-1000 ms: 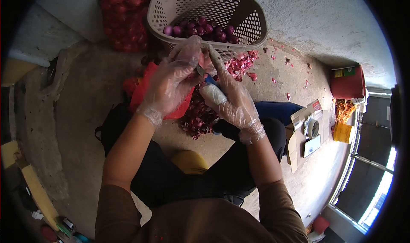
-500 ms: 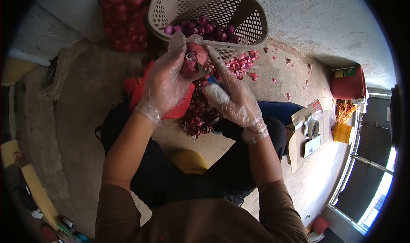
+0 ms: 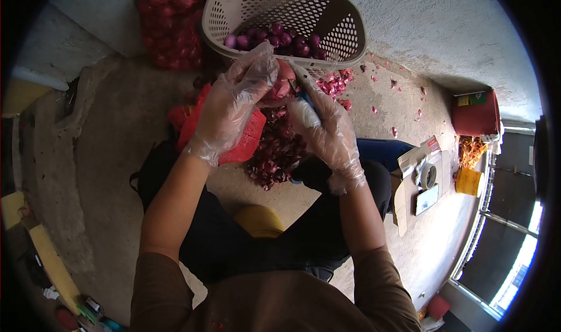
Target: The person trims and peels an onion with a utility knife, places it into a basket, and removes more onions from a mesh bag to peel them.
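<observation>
Onion (image 3: pixel 284 82), dull skin on the part in view, sits in left hand (image 3: pixel 231 110) near basket (image 3: pixel 292 8), fingers curled round it. Right hand (image 3: pixel 328 124): fingers closed on blue handle (image 3: pixel 304 98), far end hidden. Done: glossy peeled onions (image 3: pixel 284 39) in basket, loose skins (image 3: pixel 274 148) on floor (image 3: pixel 128 157). Apparently left: this one, plus net sack (image 3: pixel 172 25).
</observation>
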Available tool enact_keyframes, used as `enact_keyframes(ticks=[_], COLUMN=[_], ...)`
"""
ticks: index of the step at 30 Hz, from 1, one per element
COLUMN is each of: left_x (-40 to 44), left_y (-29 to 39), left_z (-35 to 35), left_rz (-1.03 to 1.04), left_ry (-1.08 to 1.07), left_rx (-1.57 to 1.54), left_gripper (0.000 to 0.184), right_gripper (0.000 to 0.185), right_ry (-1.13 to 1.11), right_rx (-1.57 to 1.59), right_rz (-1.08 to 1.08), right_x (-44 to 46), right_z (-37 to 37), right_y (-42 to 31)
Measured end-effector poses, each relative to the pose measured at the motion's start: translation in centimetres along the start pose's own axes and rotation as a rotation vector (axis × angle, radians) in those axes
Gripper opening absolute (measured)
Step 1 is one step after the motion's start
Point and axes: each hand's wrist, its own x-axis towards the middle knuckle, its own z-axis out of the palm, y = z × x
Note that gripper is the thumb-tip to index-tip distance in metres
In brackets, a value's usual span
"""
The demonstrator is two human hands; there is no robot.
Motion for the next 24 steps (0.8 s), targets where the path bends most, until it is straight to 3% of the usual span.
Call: enact_keyframes(ticks=[5,8,13,16,19,23,24], left_x=[0.1,0.0,0.0,0.0,-0.3,-0.3,-0.3], left_y=[0.1,0.1,-0.1,-0.1,0.4,0.7,0.8], left_z=[-0.1,-0.2,-0.7,-0.7,-0.5,-0.5,-0.3], left_rz=[0.007,-0.022,0.000,0.019,-0.021,-0.077,-0.067], left_ry=[-0.019,0.073,0.076,0.101,0.089,0.080,0.109], left_rx=[0.018,0.068,0.059,0.070,0.031,0.019,0.023], left_gripper=[0.058,0.058,0.059,0.060,0.060,0.061,0.060], right_gripper=[0.053,0.053,0.052,0.052,0.053,0.060,0.062], right_ry=[0.017,0.012,-0.082,0.077,0.036,-0.073,-0.092], right_rx=[0.052,0.132,0.528,0.700,0.625,0.235,0.146], right_rz=[0.011,0.032,0.269,0.188,0.178,0.186,0.069], right_x=[-0.1,-0.1,-0.2,0.0,0.1,-0.4,-0.3], right_z=[-0.3,-0.2,-0.6,-0.2,-1.1,-1.7,-1.7], right_y=[-0.2,-0.3,-0.9,-0.8,-0.5,-1.7,-1.0])
